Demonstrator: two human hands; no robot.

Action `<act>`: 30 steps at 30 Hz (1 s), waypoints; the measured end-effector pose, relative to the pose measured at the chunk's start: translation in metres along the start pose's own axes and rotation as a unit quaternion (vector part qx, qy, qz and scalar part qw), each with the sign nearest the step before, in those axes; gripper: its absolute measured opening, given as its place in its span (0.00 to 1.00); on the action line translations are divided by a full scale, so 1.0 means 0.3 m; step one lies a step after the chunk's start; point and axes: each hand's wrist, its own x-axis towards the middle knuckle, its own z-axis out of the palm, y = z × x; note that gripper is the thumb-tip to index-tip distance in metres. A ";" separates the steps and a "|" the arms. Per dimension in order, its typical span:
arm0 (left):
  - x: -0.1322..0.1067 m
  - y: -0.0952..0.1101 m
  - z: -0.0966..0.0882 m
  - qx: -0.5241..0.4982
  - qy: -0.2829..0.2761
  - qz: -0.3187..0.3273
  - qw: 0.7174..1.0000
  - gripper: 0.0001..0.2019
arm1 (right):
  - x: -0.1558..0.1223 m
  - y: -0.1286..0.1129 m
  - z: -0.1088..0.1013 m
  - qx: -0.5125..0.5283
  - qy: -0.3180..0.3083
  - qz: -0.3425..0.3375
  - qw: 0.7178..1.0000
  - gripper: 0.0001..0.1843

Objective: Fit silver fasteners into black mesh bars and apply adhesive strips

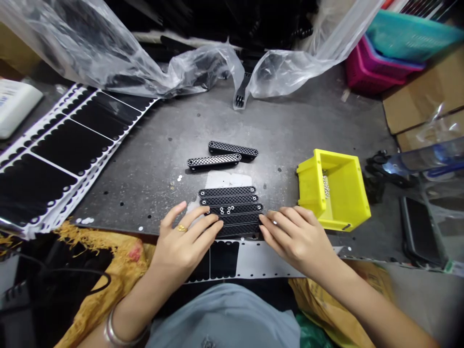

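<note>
A row of several black lattice-faced plastic bars (230,199) lies side by side in front of me. Small metal nuts (222,210) rest loose on the middle bars, and rings of metal show in some end holes. My left hand (186,237) lies over the left ends of the nearer bars, its fingers stretched out and apart, fingertips touching them. At the right ends, my right hand (295,234) has its fingertips drawn together against a bar; anything between them is hidden. Two more black bars (213,160) lie farther back, one partly behind the other.
On the right stands a yellow bin (348,193) with small metal parts inside. A dark phone (422,232) and a clear bottle (427,157) lie beyond it. Black die-cut sheets (72,145) cover the left side. Plastic wrap (203,65) hangs at the back, near pink baskets (373,67).
</note>
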 end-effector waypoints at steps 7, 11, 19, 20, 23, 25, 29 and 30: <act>-0.044 -0.032 -0.025 0.027 0.030 0.003 0.999 0.11 | 0.130 -0.041 0.073 0.102 0.006 0.051 0.993 0.09; -0.064 -0.016 -0.022 0.018 0.021 -0.006 1.000 0.13 | 0.162 -0.029 0.088 0.103 0.004 0.040 0.994 0.10; -0.085 -0.020 0.011 -0.015 0.038 -0.045 0.998 0.13 | -0.052 -0.017 0.013 0.062 0.038 0.064 0.995 0.05; -0.084 -0.022 0.013 -0.014 0.042 -0.044 0.998 0.12 | -0.071 -0.029 0.017 0.034 0.042 0.046 0.997 0.07; -0.075 -0.027 0.012 -0.005 0.045 -0.032 0.998 0.12 | -0.098 -0.063 0.031 -0.043 0.041 0.011 0.998 0.11; -0.070 -0.029 0.007 0.007 0.042 -0.018 0.999 0.13 | -0.098 -0.079 0.033 -0.052 0.028 0.018 0.998 0.10; -0.071 -0.028 -0.002 0.012 0.038 -0.013 0.999 0.12 | -0.074 -0.083 0.014 -0.008 0.000 0.054 0.999 0.06; -0.073 -0.026 -0.002 0.007 0.039 -0.017 0.999 0.12 | -0.064 -0.079 0.008 0.001 -0.004 0.055 0.998 0.06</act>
